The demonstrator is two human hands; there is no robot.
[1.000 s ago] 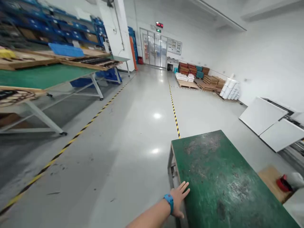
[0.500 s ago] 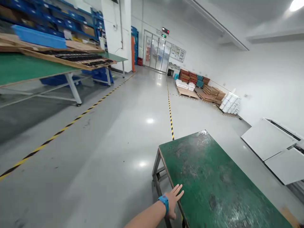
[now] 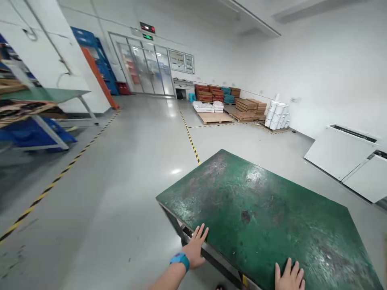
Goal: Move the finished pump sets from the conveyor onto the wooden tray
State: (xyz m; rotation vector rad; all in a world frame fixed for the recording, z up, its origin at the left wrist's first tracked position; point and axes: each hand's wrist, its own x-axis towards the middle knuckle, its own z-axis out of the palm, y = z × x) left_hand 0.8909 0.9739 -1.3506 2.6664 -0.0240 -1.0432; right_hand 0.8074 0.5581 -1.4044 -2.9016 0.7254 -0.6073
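Observation:
A worn green-topped table (image 3: pixel 242 201) with a grey metal frame fills the lower right. My left hand (image 3: pixel 195 246), with a blue band on its wrist, rests at the table's near edge, its fingers spread onto the top. Farther right, my right hand (image 3: pixel 289 277) lies on the green surface near the bottom of the view, fingers apart. Neither hand holds an object.
Yellow-black tape (image 3: pixel 65 171) runs along the grey floor. At left is another green table (image 3: pixel 45 95) with blue bins (image 3: pixel 36 133) under it. Pallets with stacked boards (image 3: pixel 248 106), white buckets (image 3: pixel 276 114) and white panels (image 3: pixel 341 153) stand at right.
The view has turned and the green table now lies more crosswise, with more of its top showing. My right hand has come into view on the table. My left hand is still at the edge.

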